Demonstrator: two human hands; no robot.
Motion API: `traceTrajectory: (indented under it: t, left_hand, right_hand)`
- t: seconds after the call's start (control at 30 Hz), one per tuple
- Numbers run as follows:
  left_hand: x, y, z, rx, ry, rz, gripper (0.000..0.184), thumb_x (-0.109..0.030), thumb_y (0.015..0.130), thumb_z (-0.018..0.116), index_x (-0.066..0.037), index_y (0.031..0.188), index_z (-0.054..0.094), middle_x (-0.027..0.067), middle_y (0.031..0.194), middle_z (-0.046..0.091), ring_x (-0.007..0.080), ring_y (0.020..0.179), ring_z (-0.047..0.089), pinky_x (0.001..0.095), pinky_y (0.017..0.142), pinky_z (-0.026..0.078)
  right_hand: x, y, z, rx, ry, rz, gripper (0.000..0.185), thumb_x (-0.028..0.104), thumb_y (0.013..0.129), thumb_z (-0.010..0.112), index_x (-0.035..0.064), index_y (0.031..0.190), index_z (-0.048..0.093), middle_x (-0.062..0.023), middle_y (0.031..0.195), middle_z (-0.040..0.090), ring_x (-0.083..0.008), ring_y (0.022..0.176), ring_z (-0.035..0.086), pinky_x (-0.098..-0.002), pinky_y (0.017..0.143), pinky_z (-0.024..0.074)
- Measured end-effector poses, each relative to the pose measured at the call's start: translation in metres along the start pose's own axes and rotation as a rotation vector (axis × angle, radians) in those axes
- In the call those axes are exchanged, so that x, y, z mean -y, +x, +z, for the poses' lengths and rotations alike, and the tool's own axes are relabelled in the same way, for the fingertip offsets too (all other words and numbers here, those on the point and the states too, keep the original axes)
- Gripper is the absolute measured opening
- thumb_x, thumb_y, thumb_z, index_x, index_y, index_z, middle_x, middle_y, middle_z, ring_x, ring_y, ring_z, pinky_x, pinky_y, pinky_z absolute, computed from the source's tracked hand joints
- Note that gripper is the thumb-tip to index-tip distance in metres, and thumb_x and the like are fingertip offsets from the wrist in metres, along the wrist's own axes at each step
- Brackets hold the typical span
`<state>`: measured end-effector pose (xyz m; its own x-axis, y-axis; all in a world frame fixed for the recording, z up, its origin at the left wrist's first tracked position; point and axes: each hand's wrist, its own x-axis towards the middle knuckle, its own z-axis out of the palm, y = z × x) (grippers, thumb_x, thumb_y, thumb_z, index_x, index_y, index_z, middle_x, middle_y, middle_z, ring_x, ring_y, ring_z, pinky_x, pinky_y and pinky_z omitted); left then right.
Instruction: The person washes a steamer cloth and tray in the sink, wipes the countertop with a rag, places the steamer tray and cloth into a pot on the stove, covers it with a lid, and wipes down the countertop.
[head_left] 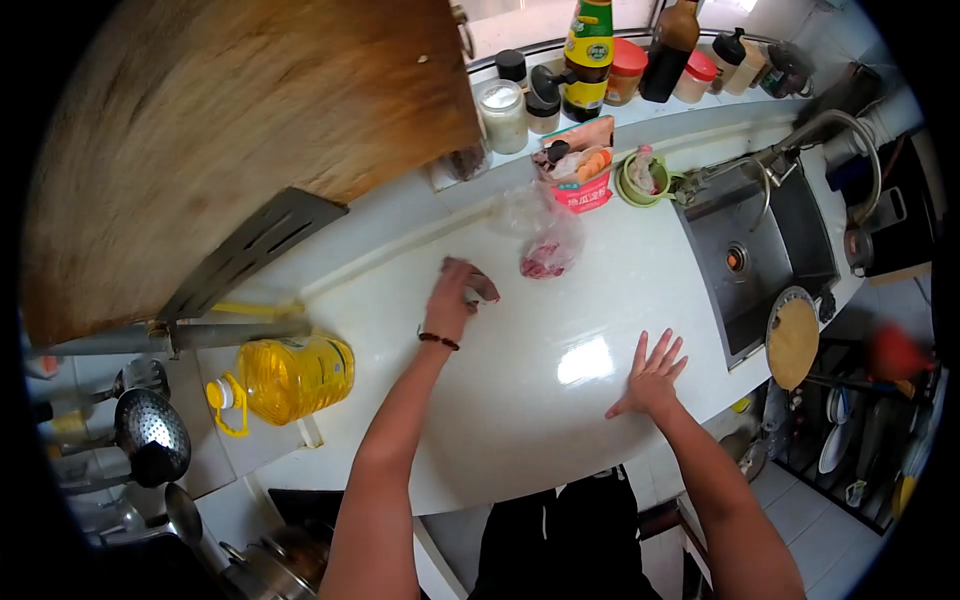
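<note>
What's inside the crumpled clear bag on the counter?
Inside the clear bag, pinkish-red stuff shows through, maybe raw meat. Its underside is hidden, so I can't see everything.

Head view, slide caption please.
Left hand and right hand over a white counter, a plastic bag beyond.

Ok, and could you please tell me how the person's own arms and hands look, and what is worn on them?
Both forearms are bare, with no sleeves in view. The left hand is ungloved, and a dark reddish-brown bracelet, apparently beaded, circles its wrist. The right hand is also ungloved, with no bracelet, watch or ring visible.
</note>
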<state>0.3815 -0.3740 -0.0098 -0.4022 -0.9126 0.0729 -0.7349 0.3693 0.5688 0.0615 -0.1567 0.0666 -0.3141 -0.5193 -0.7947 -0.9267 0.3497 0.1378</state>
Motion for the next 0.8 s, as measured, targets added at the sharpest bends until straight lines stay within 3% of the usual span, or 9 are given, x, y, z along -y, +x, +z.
traceTrajectory:
  t: [0.07,0.13,0.2,0.3,0.43,0.5,0.63,0.73,0.8]
  left_hand:
    - [0.001,0.013,-0.019,-0.27,-0.303,-0.159,0.042,0.007,0.092,0.051,-0.003,0.132,0.06,0.0176,0.139,0.059,0.0347,0.13,0.055,0.0401,0.109,0.047]
    - [-0.004,0.03,-0.043,-0.268,-0.526,-0.34,0.039,0.007,0.094,0.047,-0.002,0.13,0.06,0.0195,0.137,0.061,0.0358,0.127,0.056,0.0404,0.107,0.047]
    - [0.034,0.044,-0.024,-0.531,-0.009,-0.075,0.036,0.007,0.095,0.046,0.0,0.127,0.06,0.0199,0.132,0.061,0.039,0.121,0.056,0.043,0.104,0.045]
    - [0.005,0.047,0.001,-0.654,0.091,-0.248,0.032,0.006,0.094,0.049,0.002,0.124,0.061,0.0194,0.128,0.06,0.0409,0.12,0.053,0.046,0.104,0.043]
    - [0.013,0.043,0.026,-0.673,0.091,-0.4,0.041,-0.004,0.094,0.061,-0.002,0.135,0.057,0.0183,0.14,0.052,0.037,0.131,0.047,0.0446,0.11,0.041]
    - [0.016,0.042,0.018,-0.455,0.128,-0.278,0.035,-0.002,0.094,0.059,-0.002,0.13,0.061,0.0173,0.14,0.053,0.0365,0.129,0.048,0.0449,0.108,0.042]
    - [0.017,0.042,0.0,-0.32,0.116,-0.252,0.031,0.0,0.095,0.057,-0.003,0.124,0.065,0.0145,0.133,0.059,0.0369,0.124,0.052,0.0437,0.106,0.044]
    - [0.027,0.019,-0.005,-0.082,-0.032,0.191,0.033,0.006,0.089,0.056,-0.007,0.116,0.071,0.0123,0.116,0.069,0.037,0.113,0.06,0.043,0.102,0.048]
    - [0.017,-0.003,-0.012,-0.17,-0.118,0.066,0.029,0.004,0.092,0.055,-0.006,0.114,0.071,0.0149,0.116,0.068,0.0365,0.107,0.063,0.0417,0.096,0.052]
  right_hand:
    - [-0.001,-0.002,0.003,0.024,-0.001,0.001,0.173,0.073,0.046,0.09,-0.0056,0.157,-0.017,-0.0484,0.154,-0.02,-0.0666,0.143,-0.019,-0.0782,0.112,0.003]
    - [0.001,0.0,0.004,0.002,0.003,0.007,0.173,0.073,0.046,0.09,-0.0054,0.157,-0.018,-0.0483,0.154,-0.021,-0.0665,0.142,-0.021,-0.078,0.112,0.0012]
    - [0.002,0.0,0.002,0.014,0.008,0.004,0.173,0.073,0.046,0.09,-0.0054,0.156,-0.018,-0.0485,0.153,-0.021,-0.0666,0.142,-0.021,-0.0785,0.111,0.0005]
    - [-0.002,0.002,0.008,0.0,0.032,-0.012,0.173,0.073,0.046,0.09,-0.0056,0.156,-0.018,-0.0489,0.153,-0.021,-0.067,0.142,-0.022,-0.0795,0.11,-0.0006]
    - [-0.006,0.004,0.008,-0.002,0.037,-0.031,0.176,0.075,0.045,0.089,-0.0073,0.154,-0.022,-0.0489,0.152,-0.025,-0.0669,0.14,-0.025,-0.0802,0.11,-0.0001]
    - [-0.007,0.005,0.01,-0.015,0.048,-0.036,0.176,0.075,0.045,0.089,-0.0074,0.154,-0.021,-0.049,0.151,-0.025,-0.067,0.14,-0.025,-0.0802,0.11,-0.0003]
    - [-0.006,0.002,0.008,-0.025,0.054,-0.039,0.172,0.074,0.048,0.089,-0.0054,0.157,-0.018,-0.0488,0.153,-0.022,-0.0675,0.141,-0.022,-0.0803,0.11,-0.0003]
    - [-0.005,0.0,0.005,-0.008,0.036,-0.031,0.171,0.074,0.048,0.089,-0.0052,0.157,-0.018,-0.0489,0.153,-0.021,-0.0675,0.141,-0.022,-0.08,0.11,0.0005]
    - [-0.004,0.0,0.002,0.004,0.026,-0.032,0.171,0.074,0.048,0.089,-0.0052,0.156,-0.018,-0.0489,0.153,-0.021,-0.0676,0.141,-0.022,-0.0798,0.11,0.0004]
